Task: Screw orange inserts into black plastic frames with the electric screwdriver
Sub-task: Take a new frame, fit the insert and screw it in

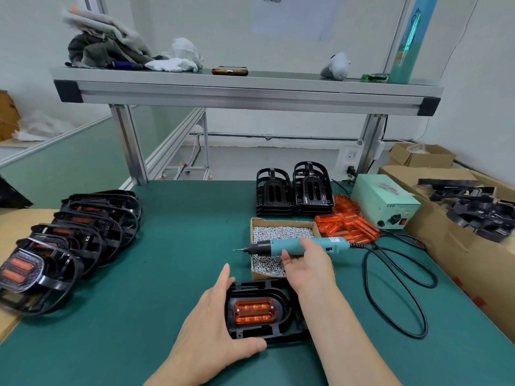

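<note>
Bright, diffuse overhead light filled the scene; shadows were soft and faint. Small highlights glinted on the glossy black frames (83, 232). Wide-angle distortion bowed the shelf (245, 93) and margins; the cloth pile (106, 43) appeared blurred.

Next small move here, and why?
Probably lift the electric screwdriver off the screw box and swing its bit towards the orange insert. The right hand has its fingers over the tool, which lies across the box; the left hand holds the black frame flat on the mat. Whether screws already sit in the insert's corners is too small to tell.
</note>
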A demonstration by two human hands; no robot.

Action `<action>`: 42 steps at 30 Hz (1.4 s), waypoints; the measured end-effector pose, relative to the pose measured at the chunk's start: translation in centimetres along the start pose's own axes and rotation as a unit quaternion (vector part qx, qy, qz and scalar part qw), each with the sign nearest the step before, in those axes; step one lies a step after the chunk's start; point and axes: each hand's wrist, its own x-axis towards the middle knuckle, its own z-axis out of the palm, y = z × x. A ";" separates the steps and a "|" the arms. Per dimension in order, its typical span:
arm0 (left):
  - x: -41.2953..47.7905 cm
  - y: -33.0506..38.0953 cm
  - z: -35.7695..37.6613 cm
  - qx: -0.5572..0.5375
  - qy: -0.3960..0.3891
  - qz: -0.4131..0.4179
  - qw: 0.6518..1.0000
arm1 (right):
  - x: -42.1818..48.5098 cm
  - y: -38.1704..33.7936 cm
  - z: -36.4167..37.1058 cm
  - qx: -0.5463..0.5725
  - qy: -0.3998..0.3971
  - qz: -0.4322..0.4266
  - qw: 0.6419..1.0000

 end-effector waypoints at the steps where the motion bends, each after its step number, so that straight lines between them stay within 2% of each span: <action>1: 0.0 0.0 0.0 -0.002 0.000 -0.001 1.000 | -0.2 -0.1 -0.2 0.008 -0.008 0.004 1.000; 5: 0.0 0.0 0.0 -0.006 0.004 0.000 1.000 | -1.2 -0.7 -0.8 0.005 -0.031 0.005 1.000; 12: 0.0 -0.2 -0.1 -0.029 0.011 -0.004 1.000 | -3.2 -1.1 -2.0 -0.068 -0.053 -0.011 0.996; 22: -0.1 -0.8 -0.3 -0.160 0.031 -0.011 0.987 | -4.3 -0.5 -3.8 -0.066 -0.078 -0.053 0.993; 26: -0.2 -0.8 -0.4 -0.184 0.038 -0.014 0.982 | -4.3 -0.7 -4.2 -0.078 -0.136 -0.085 0.984; 29: -0.2 -0.9 -0.5 -0.209 0.054 -0.021 0.976 | -4.2 -0.7 -4.2 -0.144 -0.173 -0.159 0.961; 31: -0.2 -0.9 -0.6 -0.227 0.063 -0.027 0.972 | -4.1 -0.4 -4.4 -0.202 -0.184 -0.231 0.934; 35: -0.2 -1.0 -0.8 -0.266 0.071 -0.036 0.961 | -3.2 1.1 -5.1 -0.282 -0.155 -0.358 0.876; 39: -0.2 -0.8 -1.3 -0.334 0.083 -0.045 0.938 | -2.3 2.5 -6.1 -0.310 -0.148 -0.415 0.842; 42: -0.2 -0.6 -1.5 -0.365 0.090 -0.052 0.925 | -2.1 2.7 -6.3 -0.306 -0.152 -0.440 0.831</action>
